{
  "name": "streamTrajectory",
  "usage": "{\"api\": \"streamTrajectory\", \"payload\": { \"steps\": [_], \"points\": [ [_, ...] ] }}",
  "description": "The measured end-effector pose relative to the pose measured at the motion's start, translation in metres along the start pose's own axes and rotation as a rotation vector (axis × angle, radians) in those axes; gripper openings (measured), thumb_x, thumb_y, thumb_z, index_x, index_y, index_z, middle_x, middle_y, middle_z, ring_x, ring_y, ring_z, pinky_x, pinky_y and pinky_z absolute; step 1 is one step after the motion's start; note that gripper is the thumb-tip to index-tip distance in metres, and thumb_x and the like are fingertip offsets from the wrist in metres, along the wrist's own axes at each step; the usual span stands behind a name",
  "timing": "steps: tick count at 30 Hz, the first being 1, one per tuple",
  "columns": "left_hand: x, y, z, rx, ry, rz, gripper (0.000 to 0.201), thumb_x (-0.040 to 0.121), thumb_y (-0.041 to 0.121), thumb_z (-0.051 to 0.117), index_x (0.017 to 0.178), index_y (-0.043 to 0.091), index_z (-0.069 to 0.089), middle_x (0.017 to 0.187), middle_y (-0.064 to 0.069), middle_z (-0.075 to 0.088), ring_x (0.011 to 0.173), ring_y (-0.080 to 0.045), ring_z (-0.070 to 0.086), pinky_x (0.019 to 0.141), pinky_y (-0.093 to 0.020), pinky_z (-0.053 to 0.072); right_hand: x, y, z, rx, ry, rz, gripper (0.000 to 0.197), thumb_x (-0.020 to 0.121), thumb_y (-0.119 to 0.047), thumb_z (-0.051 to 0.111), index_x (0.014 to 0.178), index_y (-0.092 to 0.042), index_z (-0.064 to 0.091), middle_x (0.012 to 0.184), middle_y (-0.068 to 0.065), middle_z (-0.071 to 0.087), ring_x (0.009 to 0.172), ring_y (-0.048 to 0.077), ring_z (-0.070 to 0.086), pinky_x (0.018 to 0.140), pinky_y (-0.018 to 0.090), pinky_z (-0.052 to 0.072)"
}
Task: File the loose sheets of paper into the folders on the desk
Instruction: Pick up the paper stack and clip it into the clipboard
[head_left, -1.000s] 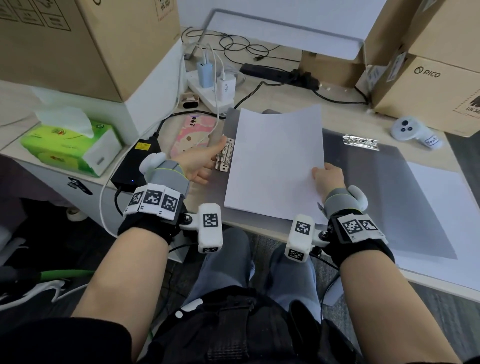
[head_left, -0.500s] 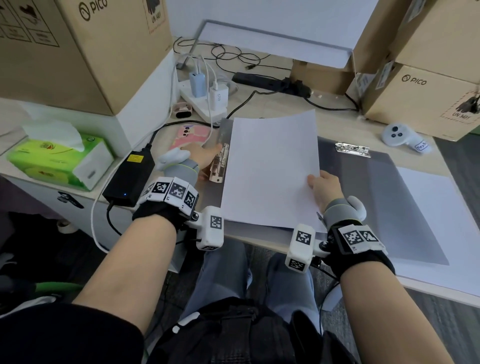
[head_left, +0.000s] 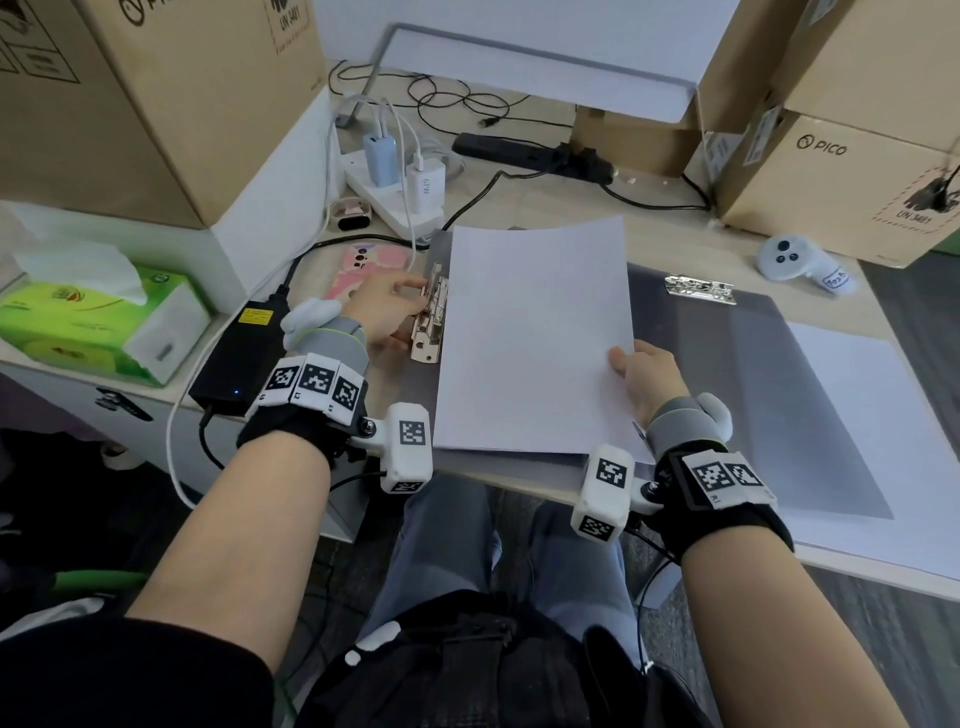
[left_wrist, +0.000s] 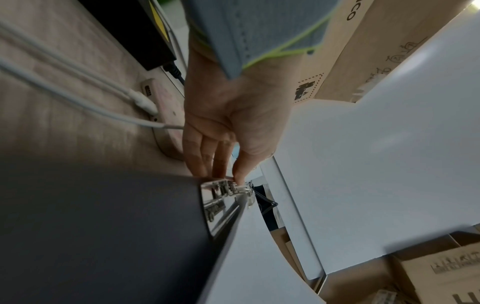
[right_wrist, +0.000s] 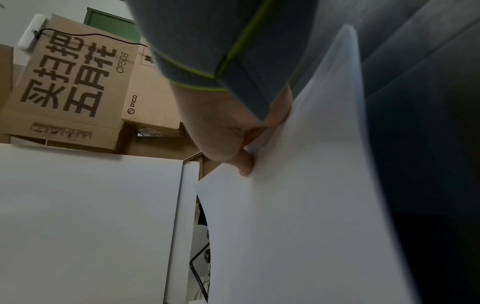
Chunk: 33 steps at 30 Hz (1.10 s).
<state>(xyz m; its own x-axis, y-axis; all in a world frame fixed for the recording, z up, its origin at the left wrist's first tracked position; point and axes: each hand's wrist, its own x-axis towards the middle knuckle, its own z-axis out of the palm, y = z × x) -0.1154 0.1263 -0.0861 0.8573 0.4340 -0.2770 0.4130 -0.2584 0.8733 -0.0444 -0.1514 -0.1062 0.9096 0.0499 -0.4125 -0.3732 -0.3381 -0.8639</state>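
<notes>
A grey folder (head_left: 779, 389) lies open on the desk. A metal clip (head_left: 432, 322) sits at its left edge, and a second clip (head_left: 698, 288) lies on its right half. A white sheet (head_left: 535, 338) rests over the left half, its left edge along the clip. My left hand (head_left: 413, 312) pinches the clip's lever (left_wrist: 233, 188), thumb on top and fingers at the folder's edge (left_wrist: 103, 226). My right hand (head_left: 623, 364) pinches the sheet's right edge (right_wrist: 298, 226), thumb above and the other fingers hidden beneath.
More white paper (head_left: 883, 415) lies under the folder's right side. A pink phone (head_left: 363, 265), a black power brick (head_left: 244, 348), a power strip (head_left: 395, 197) and cables crowd the left. A tissue box (head_left: 98, 322), cardboard boxes (head_left: 841, 182) and a white controller (head_left: 795, 260) surround the desk.
My left hand has shifted onto the clip, its fingers now reaching the lever. The sheet has slid a little left toward the clip, still in my right hand.
</notes>
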Motion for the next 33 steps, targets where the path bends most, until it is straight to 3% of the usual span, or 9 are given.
{"api": "streamTrajectory", "payload": {
  "steps": [5,12,14,17,18,22,26,30,33],
  "points": [
    [0.001,-0.001,-0.001,-0.038,-0.038,-0.022,0.036,0.094,0.012,0.050,0.129,0.019,0.051,0.080,0.004,0.056,0.028,-0.002,0.050,0.038,-0.016,0.048,0.001,0.003,0.006,0.016,-0.008,-0.005,0.015,0.085,-0.008,0.048,0.084,-0.006,0.063,0.120,0.029,0.059,0.080,0.022,0.050,0.090,0.044,0.048],
    [0.002,-0.003,-0.001,-0.018,-0.028,0.007,0.035,0.094,0.012,0.049,0.126,0.025,0.053,0.088,0.000,0.060,0.036,-0.003,0.055,0.037,-0.017,0.047,-0.007,-0.004,0.020,0.024,0.036,-0.015,0.035,0.083,-0.003,0.045,0.115,0.013,0.049,0.111,0.040,0.056,0.079,0.020,0.042,0.072,0.032,0.036],
    [0.003,-0.004,-0.001,-0.002,-0.024,0.033,0.037,0.093,0.013,0.051,0.126,0.029,0.053,0.115,-0.004,0.058,0.069,-0.017,0.069,0.049,-0.022,0.053,-0.009,-0.005,0.019,0.005,0.034,0.001,0.035,0.085,-0.003,0.045,0.116,0.012,0.051,0.114,0.037,0.058,0.079,0.021,0.042,0.073,0.032,0.036],
    [0.002,-0.005,-0.001,0.051,-0.007,0.070,0.037,0.091,0.012,0.054,0.125,0.026,0.055,0.135,-0.012,0.053,0.120,-0.037,0.054,0.088,-0.035,0.050,-0.009,-0.005,0.017,-0.043,0.016,0.014,0.032,0.088,-0.003,0.043,0.115,0.008,0.055,0.122,0.033,0.056,0.080,0.022,0.045,0.072,0.031,0.038],
    [0.001,-0.006,-0.001,0.039,-0.007,0.072,0.034,0.091,0.012,0.054,0.123,0.024,0.056,0.130,-0.014,0.056,0.115,-0.038,0.057,0.086,-0.034,0.051,-0.008,-0.004,0.016,-0.052,0.009,0.018,0.032,0.089,-0.003,0.043,0.116,0.006,0.056,0.118,0.032,0.060,0.080,0.022,0.045,0.071,0.030,0.038],
    [-0.007,-0.005,-0.002,-0.066,0.000,0.084,0.019,0.091,0.008,0.053,0.094,0.026,0.058,0.095,-0.017,0.058,0.054,-0.022,0.056,0.037,-0.018,0.046,-0.007,-0.003,0.016,-0.060,-0.020,0.048,0.030,0.092,-0.006,0.044,0.117,0.002,0.058,0.092,0.011,0.055,0.082,0.022,0.045,0.074,0.032,0.038],
    [-0.014,-0.006,-0.005,-0.144,-0.020,0.130,0.030,0.092,-0.001,0.047,0.075,0.023,0.056,0.077,-0.011,0.058,0.041,-0.013,0.057,0.036,-0.017,0.046,-0.011,-0.005,0.015,-0.066,-0.027,0.044,0.028,0.093,-0.007,0.044,0.116,0.003,0.058,0.092,0.012,0.054,0.083,0.023,0.046,0.076,0.033,0.038],
    [-0.018,-0.008,-0.006,-0.213,-0.044,0.078,0.027,0.097,0.008,0.043,0.078,0.022,0.057,0.080,-0.002,0.060,0.039,-0.006,0.059,0.044,-0.022,0.054,-0.014,-0.007,0.014,-0.089,-0.016,0.044,0.032,0.090,-0.008,0.045,0.117,0.005,0.056,0.103,0.030,0.062,0.083,0.022,0.045,0.075,0.033,0.037],
    [-0.025,-0.010,-0.006,-0.308,-0.081,-0.003,0.021,0.100,0.020,0.039,0.087,0.023,0.056,0.086,0.002,0.064,0.044,-0.007,0.062,0.046,-0.021,0.054,-0.016,-0.006,0.012,-0.112,-0.008,0.035,0.032,0.090,-0.006,0.045,0.118,0.007,0.055,0.101,0.028,0.063,0.083,0.021,0.044,0.070,0.031,0.036]
  ]
}}
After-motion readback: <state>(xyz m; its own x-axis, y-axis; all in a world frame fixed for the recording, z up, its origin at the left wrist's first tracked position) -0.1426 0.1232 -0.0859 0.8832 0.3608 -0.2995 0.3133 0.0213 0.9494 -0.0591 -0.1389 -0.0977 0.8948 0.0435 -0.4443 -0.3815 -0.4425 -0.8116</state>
